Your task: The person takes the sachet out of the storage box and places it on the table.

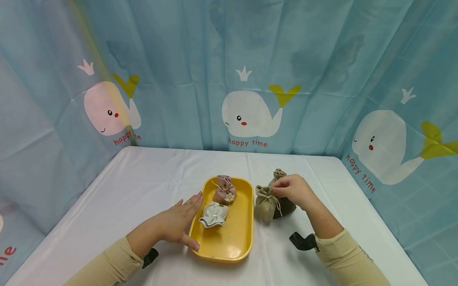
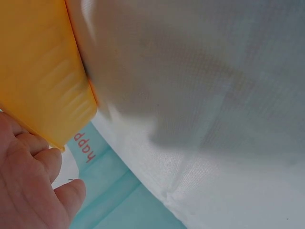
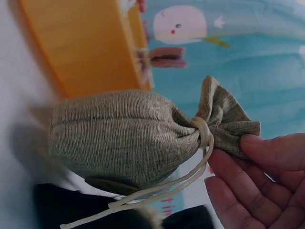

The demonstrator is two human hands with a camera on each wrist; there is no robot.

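My right hand (image 1: pixel 295 191) pinches the gathered top of an olive-grey drawstring pouch (image 1: pixel 265 207) between thumb and fingers, right of the yellow tray (image 1: pixel 234 234). In the right wrist view the pouch (image 3: pixel 114 138) has a pale cord tied round its neck, with loose ends hanging. Whether its base touches the table, I cannot tell. Partly hidden behind it and my hand is a darker pouch (image 1: pixel 287 208). With fingers extended, my left hand (image 1: pixel 175 223) rests against the tray's left side. Inside the tray lie a pink pouch (image 1: pixel 220 194) with a white flower and a whitish pouch (image 1: pixel 214 217).
A white cloth (image 1: pixel 150 178) covers the table. Behind and at both sides hangs a blue curtain (image 1: pixel 186 99) with whale prints. Dark wrist mounts (image 1: pixel 302 241) stick out below both sleeves.
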